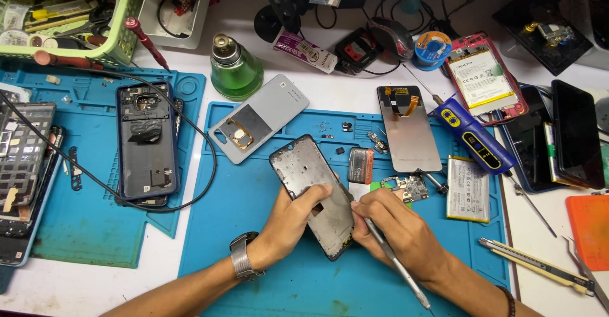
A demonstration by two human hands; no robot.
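Both hands working on a phone frame over the blue mat.

L hand is closed round the frame's lower half, holding it tilted just above the mat's middle; R hand pinches a thin metal tool, tip at the frame's right edge. On the mat: grey back cover up-left of frame, screen panel up-right, battery far right. Green bottle sits beyond the mat on the white surface.

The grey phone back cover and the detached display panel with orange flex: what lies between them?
Head view: small loose dark parts on the blue mat, between cover and panel.
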